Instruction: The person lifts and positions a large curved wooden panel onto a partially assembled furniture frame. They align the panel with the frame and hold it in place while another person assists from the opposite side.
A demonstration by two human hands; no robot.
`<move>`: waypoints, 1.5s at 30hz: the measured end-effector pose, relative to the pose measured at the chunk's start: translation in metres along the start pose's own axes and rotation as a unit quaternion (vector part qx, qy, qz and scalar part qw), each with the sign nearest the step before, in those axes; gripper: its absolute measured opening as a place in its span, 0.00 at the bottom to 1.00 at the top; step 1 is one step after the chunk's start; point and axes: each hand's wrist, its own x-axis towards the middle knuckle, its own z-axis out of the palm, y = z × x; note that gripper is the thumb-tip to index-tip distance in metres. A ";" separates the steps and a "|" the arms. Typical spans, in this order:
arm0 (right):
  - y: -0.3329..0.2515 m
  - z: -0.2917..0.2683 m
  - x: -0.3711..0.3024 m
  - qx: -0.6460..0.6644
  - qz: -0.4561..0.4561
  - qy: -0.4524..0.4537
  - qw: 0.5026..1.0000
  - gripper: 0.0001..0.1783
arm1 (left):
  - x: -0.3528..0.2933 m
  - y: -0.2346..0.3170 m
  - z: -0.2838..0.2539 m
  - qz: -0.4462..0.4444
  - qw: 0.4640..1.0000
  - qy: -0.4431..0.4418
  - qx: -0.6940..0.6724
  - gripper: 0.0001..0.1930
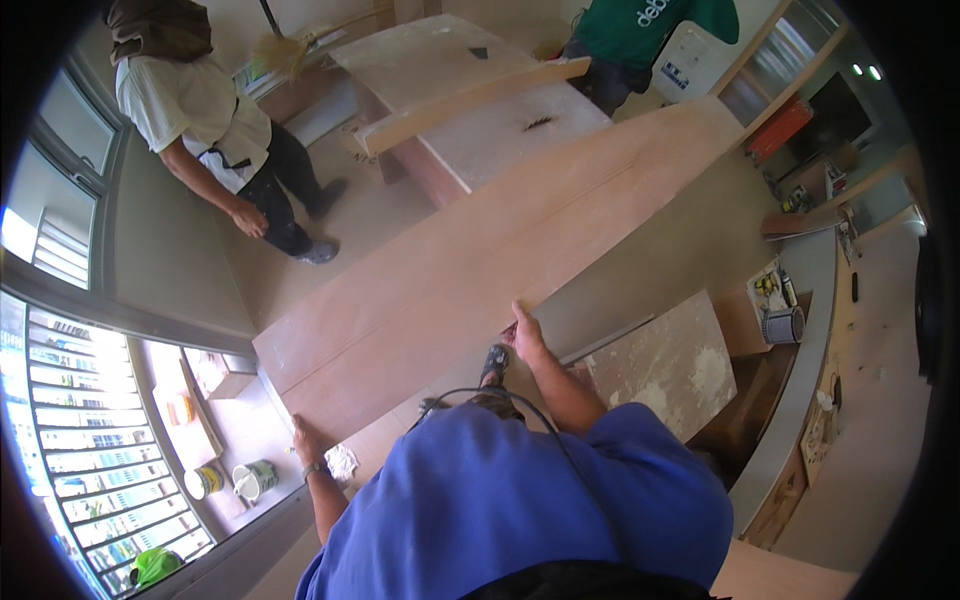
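A long, light-brown plywood board (480, 255) stretches diagonally in front of me, from the window side at lower left to the far right. A thin line runs along its length. My left hand (306, 442) grips the near edge close to the board's left end, with a watch on that wrist. Farther right, my right hand (526, 335) is closed on the same edge, its thumb up by the top face. The fingers of both hands are partly hidden.
A person in a white shirt (200, 110) stands at far left, another in green (640, 40) behind a dusty worktable (440, 90) with a plank (470, 105) across it. Paint tins (256, 478) stand on the window ledge. A stained panel (665, 365) lies right, near a curved counter (805, 370).
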 end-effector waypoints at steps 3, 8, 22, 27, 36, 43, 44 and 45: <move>0.002 -0.003 0.000 -0.004 0.002 0.008 1.000 0.19 | -0.006 0.013 0.001 -0.018 1.000 -0.007 -0.001 0.36; 0.005 -0.008 0.005 -0.014 0.000 -0.006 1.000 0.21 | 0.006 -0.005 0.000 0.036 0.999 -0.024 -0.018 0.31; 0.005 -0.003 0.001 -0.013 0.003 -0.009 1.000 0.18 | 0.033 -0.038 -0.009 -0.018 1.000 -0.022 0.007 0.34; 0.003 -0.006 0.004 -0.006 -0.015 -0.021 1.000 0.18 | 0.016 -0.015 -0.002 -0.004 0.999 -0.021 -0.036 0.34; 0.006 -0.004 0.007 -0.034 0.003 0.002 0.999 0.20 | 0.012 -0.017 -0.004 -0.013 0.997 -0.014 -0.074 0.36; 0.003 -0.005 0.001 -0.028 -0.007 0.015 0.999 0.21 | 0.020 -0.021 -0.004 -0.052 0.997 -0.037 -0.054 0.37; 0.004 -0.006 0.002 -0.027 -0.005 0.015 1.000 0.21 | 0.020 -0.020 -0.004 -0.057 0.997 -0.036 -0.048 0.37; 0.003 -0.006 0.003 -0.030 -0.004 0.013 0.999 0.21 | 0.021 -0.020 -0.004 -0.063 0.996 -0.034 -0.045 0.37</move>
